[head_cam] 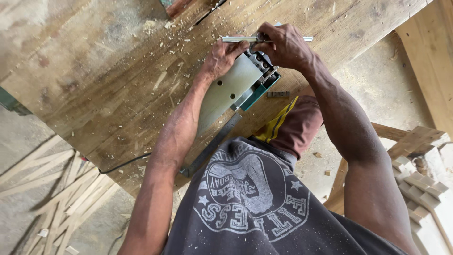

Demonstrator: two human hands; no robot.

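While left hand steadies planer near bench edge | right hand fingers closed on wrench

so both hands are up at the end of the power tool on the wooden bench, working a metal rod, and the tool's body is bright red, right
Not quite: the colour is wrong. In the head view the power tool has a pale grey-green base plate and a teal body, not red. The rest holds: the left hand and the right hand are both at its far end on the wooden bench, at a thin metal rod.
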